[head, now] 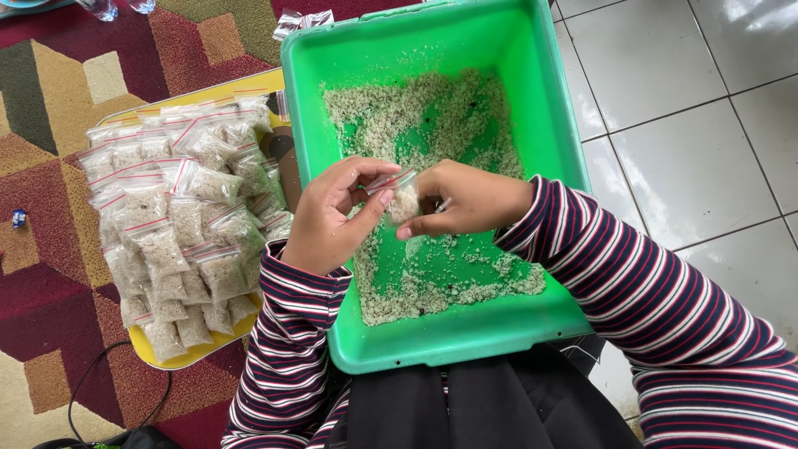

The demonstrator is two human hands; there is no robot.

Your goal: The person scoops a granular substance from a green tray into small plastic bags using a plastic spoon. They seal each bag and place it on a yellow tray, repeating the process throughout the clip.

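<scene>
Head view: the person is sitting with a green tub (532,100) on the lap, its floor partly covered in loose pale grain (432,116). Both hands are working over the middle of the tub. The left hand (328,218) is pinching one top corner of a small clear bag (402,197) between thumb and fingertips; the right hand (467,199) is curled around the other side, thumb and forefinger pressed together on the bag's red-striped mouth. The bag is hanging between the two hands, just above the grain, already part-filled.

Judgement: the sealing step appears to be in hand. The next move is likely calling for the strip to be pressed shut along its full width with the bag kept upright, so nothing is spilling.

Count: one tub, one bag in hand. On a yellow tray (195,353) beside the tub, on the patterned rug (50,91), filled bags (179,233) are lying stacked; they are overlapping too much for an exact count, but there are several dozen. A few empty bags (301,20) are lying beyond the tub's far corner.
</scene>
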